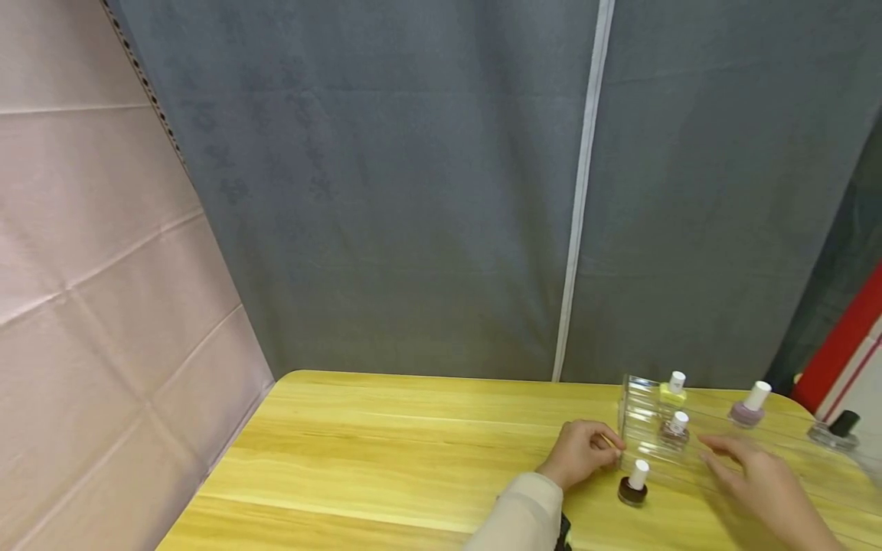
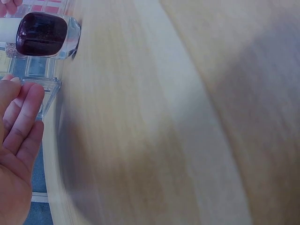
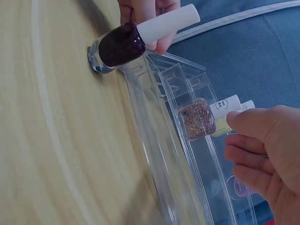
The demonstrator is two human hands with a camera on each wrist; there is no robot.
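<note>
A clear tiered acrylic rack (image 1: 644, 428) stands on the wooden table (image 1: 413, 451). A yellow polish bottle (image 1: 674, 389) is on its back step and a glittery brown one (image 1: 675, 431) is lower down. A dark maroon bottle with a white cap (image 1: 633, 485) stands on the table just in front of the rack. My left hand (image 1: 598, 448) touches the rack's left end, and the left wrist view shows its fingers (image 2: 23, 117) straight beside the rack's corner (image 2: 44, 79). My right hand (image 1: 725, 448) hovers with relaxed fingers over the rack's right part and holds nothing.
A mauve bottle (image 1: 749, 406) and a clear bottle with a black cap (image 1: 835, 431) stand to the right of the rack. A grey curtain (image 1: 413, 191) hangs behind the table, with a pink sheet (image 1: 89, 291) on the left. The table's rounded right corner is close.
</note>
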